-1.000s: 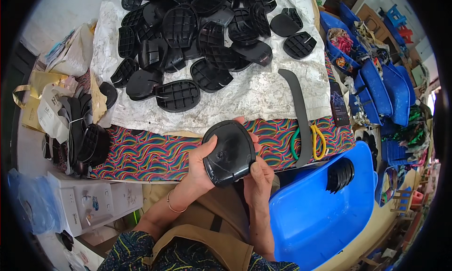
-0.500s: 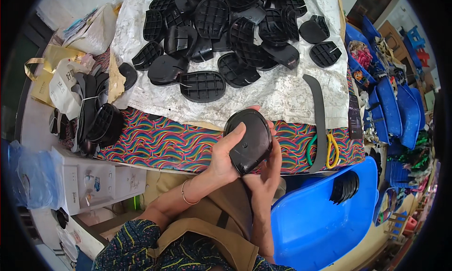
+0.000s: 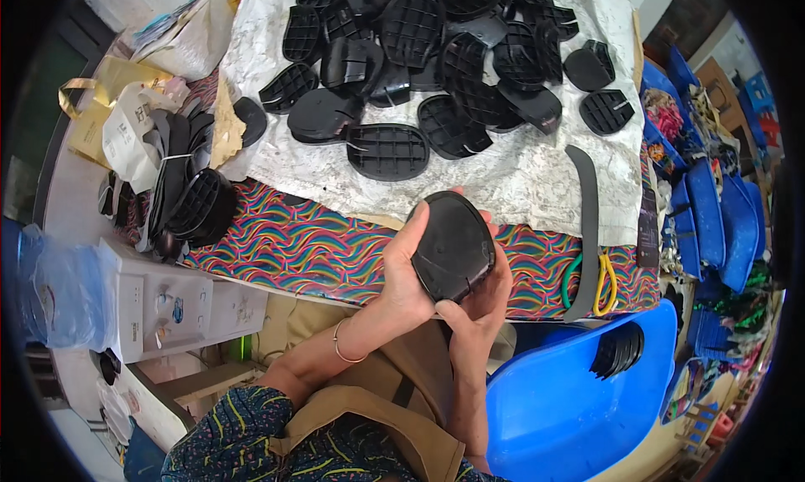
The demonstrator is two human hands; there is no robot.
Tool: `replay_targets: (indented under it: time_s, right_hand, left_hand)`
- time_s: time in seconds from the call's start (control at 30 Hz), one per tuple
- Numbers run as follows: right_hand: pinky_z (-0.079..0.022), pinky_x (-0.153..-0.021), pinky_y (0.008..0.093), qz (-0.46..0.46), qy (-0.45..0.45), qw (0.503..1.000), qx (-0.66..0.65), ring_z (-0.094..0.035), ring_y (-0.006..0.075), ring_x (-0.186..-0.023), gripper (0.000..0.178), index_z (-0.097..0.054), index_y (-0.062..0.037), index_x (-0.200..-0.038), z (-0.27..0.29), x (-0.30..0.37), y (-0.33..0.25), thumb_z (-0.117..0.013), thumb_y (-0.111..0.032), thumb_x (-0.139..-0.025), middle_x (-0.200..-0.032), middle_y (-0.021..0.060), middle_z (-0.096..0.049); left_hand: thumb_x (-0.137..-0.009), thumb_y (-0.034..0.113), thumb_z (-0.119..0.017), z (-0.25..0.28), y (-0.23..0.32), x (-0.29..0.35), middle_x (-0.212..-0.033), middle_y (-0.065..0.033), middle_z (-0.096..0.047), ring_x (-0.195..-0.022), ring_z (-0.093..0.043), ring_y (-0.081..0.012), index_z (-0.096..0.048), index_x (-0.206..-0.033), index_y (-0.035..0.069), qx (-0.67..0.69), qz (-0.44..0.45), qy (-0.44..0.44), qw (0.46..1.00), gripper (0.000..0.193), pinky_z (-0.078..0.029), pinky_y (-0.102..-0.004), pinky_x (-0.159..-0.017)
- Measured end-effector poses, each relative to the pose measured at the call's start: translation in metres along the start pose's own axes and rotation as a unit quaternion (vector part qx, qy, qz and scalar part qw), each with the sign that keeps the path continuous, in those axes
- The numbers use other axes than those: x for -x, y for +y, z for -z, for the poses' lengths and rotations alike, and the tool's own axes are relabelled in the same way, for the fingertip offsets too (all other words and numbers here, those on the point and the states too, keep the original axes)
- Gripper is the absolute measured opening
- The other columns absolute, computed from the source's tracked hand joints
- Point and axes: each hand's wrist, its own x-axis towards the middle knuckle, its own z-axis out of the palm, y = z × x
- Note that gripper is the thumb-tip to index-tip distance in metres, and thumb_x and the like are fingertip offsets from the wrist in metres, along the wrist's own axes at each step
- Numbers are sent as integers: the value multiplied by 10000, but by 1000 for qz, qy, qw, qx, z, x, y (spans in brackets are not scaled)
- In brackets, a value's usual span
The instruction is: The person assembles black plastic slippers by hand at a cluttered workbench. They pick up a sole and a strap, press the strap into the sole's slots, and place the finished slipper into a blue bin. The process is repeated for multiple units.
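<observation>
One left hand [image 3: 404, 282] and one right hand [image 3: 484, 302] pinch one black moulded piece [image 3: 455, 246].

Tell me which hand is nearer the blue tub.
Right. The right hand is left of the blue tub; the left hand is farther left. Both hold the black piece.

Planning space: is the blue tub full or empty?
Partly filled: the tub holds a row of black pieces but is mostly bare inside.

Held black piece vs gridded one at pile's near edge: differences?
The held piece shows a smooth face; the gridded piece shows a ribbed one.
The held piece is between the left hand and right hand; the gridded piece lies on the white sheet.
Both are black with curved outlines.
</observation>
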Motion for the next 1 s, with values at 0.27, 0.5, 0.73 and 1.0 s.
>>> replay_targets:
  time_s: [0.27,0.5,0.73,1.0]
  right_hand:
    - [-414,-1058,405,-4,29,998,51,-527,256,-1230,579,-425,30,-1397,-2,-1,18,-620,-194,-900,-1357,151,-519]
    - [-468,-741,246,-9,-55,977,205,-556,110,-822,274,-585,36,-1220,25,-7,20,-568,-88,-977,-1007,71,-611]
    - [-442,-682,207,7,-27,967,252,-537,76,-780,206,-625,39,-1154,23,-6,31,-578,-40,-970,-967,41,-624]
    - [-442,-651,207,3,-18,960,279,-545,68,-785,196,-636,39,-1141,17,-8,30,-582,-37,-968,-977,46,-639]
  left_hand:
    - [-982,363,-587,2,11,2,-1078,-117,-670,-927,-673,-193,-553,-1248,122,47,-9,-8,999,360,-560,-325,-784]
    - [-894,353,-719,8,139,33,-1168,-151,-647,-1022,-641,-167,-542,-1291,30,-425,-171,-1,889,541,-512,-330,-819]
    - [-751,459,-791,27,260,75,-1185,-247,-516,-1062,-501,-419,-470,-1369,3,-902,-306,265,149,833,-394,-482,-960]
    - [-732,592,-751,88,295,79,-1035,-211,-549,-956,-523,-363,-505,-1344,-4,-929,-195,302,84,889,-404,-441,-853]
